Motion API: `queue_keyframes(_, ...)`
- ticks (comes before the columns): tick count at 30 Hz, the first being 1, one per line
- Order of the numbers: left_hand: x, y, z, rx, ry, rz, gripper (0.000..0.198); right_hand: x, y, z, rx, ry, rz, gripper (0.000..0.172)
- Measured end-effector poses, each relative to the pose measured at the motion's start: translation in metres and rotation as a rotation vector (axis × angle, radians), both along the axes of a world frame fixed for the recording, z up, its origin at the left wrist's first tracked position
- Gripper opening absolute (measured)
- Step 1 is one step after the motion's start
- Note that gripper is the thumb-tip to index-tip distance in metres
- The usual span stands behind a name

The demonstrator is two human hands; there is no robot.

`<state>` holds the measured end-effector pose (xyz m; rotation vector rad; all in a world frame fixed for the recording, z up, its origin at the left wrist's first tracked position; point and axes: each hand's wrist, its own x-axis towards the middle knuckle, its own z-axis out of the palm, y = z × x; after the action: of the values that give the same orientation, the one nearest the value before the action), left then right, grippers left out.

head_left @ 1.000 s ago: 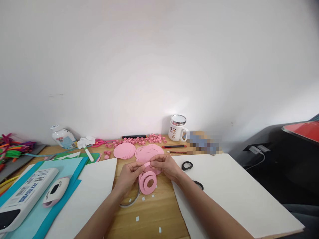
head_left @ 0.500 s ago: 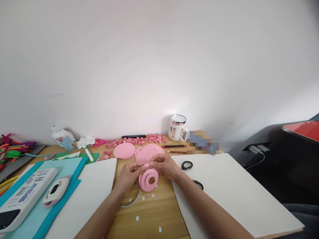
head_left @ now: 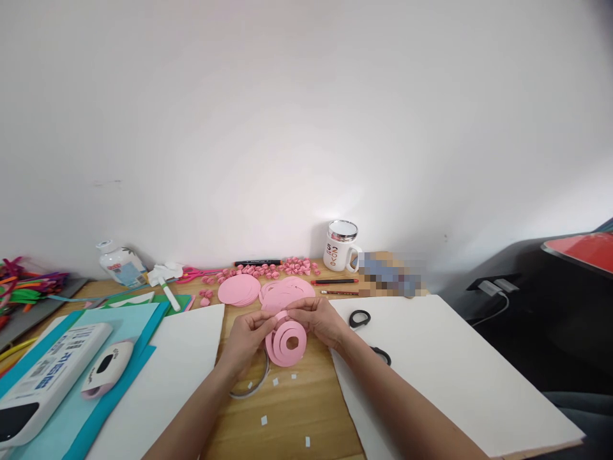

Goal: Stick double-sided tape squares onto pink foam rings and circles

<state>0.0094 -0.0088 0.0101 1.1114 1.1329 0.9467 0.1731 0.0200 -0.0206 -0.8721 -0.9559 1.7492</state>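
Both my hands meet over the middle of a wooden desk (head_left: pixel 287 415). My left hand (head_left: pixel 246 338) and my right hand (head_left: pixel 318 319) pinch the top of a pink paper spiral (head_left: pixel 287 342) cut into concentric rings, which hangs between them. Fingers of both hands are closed on the strip's end. Just behind lie flat pink paper discs (head_left: pixel 239 289) and a pile of small pink rolled pieces (head_left: pixel 287 266).
White sheets (head_left: pixel 431 358) lie right and left, black scissors (head_left: pixel 360 318) on the right one. A blue sheet (head_left: pixel 124 316), a white case (head_left: pixel 48 374), a mug (head_left: pixel 341 246), pencils (head_left: pixel 335 282), a bottle (head_left: pixel 117 262), coloured strips (head_left: pixel 29 284) and a tape ring (head_left: pixel 253 383) surround them.
The pink spiral has been lifted and drawn up a little toward my hands, its rings swinging slightly right. My hands stay almost in place.
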Motion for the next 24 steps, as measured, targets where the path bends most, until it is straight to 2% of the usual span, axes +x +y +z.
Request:
queue_keyframes(17,0.0012,-0.0007,-0.0005,-0.004,-0.021,-0.008,0.031,-0.0001,-0.0007,0.0007,-0.005,-0.003,-0.016,0.027)
queue_keyframes(24,-0.0005,-0.0013,-0.0044,0.034,-0.023,0.031,0.032,0.0011,-0.0038,0.0027,0.018,-0.050,0.040,0.032)
